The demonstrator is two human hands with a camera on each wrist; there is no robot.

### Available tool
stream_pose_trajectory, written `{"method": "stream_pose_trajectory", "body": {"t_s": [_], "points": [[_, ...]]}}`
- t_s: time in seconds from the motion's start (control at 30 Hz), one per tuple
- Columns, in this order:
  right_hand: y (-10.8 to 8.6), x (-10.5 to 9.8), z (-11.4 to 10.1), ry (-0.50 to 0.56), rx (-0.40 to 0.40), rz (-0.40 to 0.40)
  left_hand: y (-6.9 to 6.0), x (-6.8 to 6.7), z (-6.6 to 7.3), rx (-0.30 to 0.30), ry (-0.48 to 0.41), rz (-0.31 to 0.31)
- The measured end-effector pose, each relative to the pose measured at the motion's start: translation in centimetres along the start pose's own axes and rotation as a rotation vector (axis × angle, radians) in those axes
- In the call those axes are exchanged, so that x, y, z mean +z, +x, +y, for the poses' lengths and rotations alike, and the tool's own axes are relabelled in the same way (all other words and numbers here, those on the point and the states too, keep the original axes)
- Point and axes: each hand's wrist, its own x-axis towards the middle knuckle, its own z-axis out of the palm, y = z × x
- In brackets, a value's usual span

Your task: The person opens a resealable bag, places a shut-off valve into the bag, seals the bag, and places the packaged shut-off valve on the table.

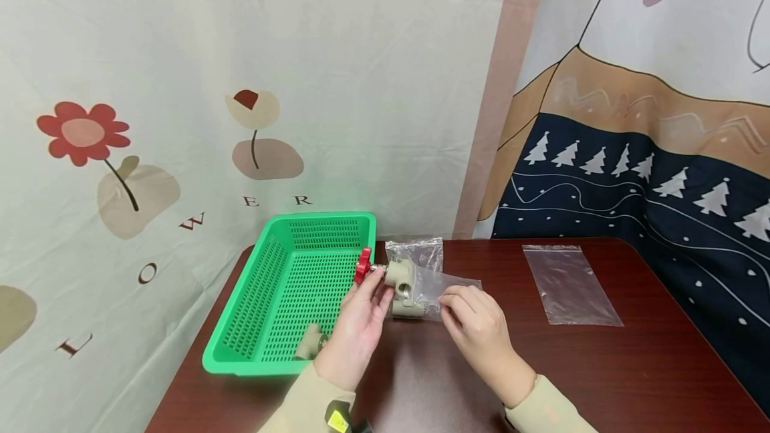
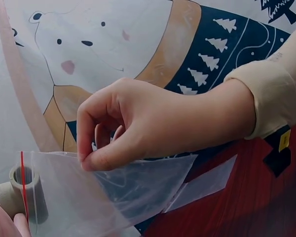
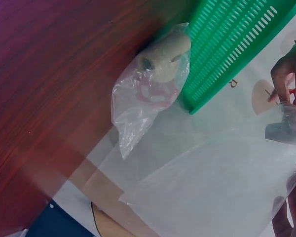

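My left hand (image 1: 356, 326) grips a beige pipe valve (image 1: 397, 274) by the stem, near its red handwheel (image 1: 363, 266). The valve's body is at the mouth of a clear zip bag (image 1: 448, 286), partly behind the film. With thumb and forefinger my right hand (image 1: 478, 319) pinches the bag's edge. In the left wrist view the right hand (image 2: 130, 126) is above the stretched bag (image 2: 118, 192), and the red zip line crosses the valve body (image 2: 34, 197). The right wrist view shows the left hand (image 3: 291, 69) at the edge, holding the valve.
Beneath the hands, a second beige valve (image 3: 167, 54) lies in a clear bag on the dark red table (image 1: 541, 373). At left stands a green basket (image 1: 259, 333) with another beige valve (image 1: 309, 341) inside. A flat clear zip bag (image 1: 571, 286) lies at right.
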Motion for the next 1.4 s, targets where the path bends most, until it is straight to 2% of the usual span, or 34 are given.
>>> {"method": "stream_pose_trajectory", "body": {"t_s": [0.17, 0.47, 0.57, 0.73, 0.83, 1.07, 1.13, 1.23, 1.4], "points": [[0.0, 0.0, 0.0, 0.003, 0.007, -0.001, 0.0, -0.1, -0.1, 0.013, 0.041, -0.007], [-0.1, 0.0, 0.0, 0.004, 0.005, -0.014, 0.3, -0.5, 0.0, 0.040, 0.270, -0.090], [-0.2, 0.0, 0.0, 0.007, 0.008, -0.016, 0.3, -0.7, 0.0, 0.038, 0.314, -0.114], [-0.2, -0.1, 0.1, 0.014, 0.015, -0.019, 0.4, -0.9, -0.1, 0.008, 0.315, -0.149], [-0.2, -0.2, 0.1, 0.020, 0.023, -0.024, 0.4, -1.1, 0.0, -0.006, 0.306, -0.190], [-0.2, -0.2, 0.3, 0.027, 0.052, -0.023, 0.6, -1.4, 0.2, -0.059, 0.244, -0.277], [-0.2, -0.2, 0.4, 0.030, 0.058, -0.014, 0.6, -1.5, 0.2, -0.065, 0.242, -0.280], [-0.2, -0.3, 0.4, 0.029, 0.062, -0.008, 0.7, -1.5, 0.1, -0.057, 0.245, -0.241], [-0.2, -0.5, 0.4, 0.026, 0.076, -0.006, 0.8, -1.6, 0.1, -0.007, 0.318, -0.207]]}}
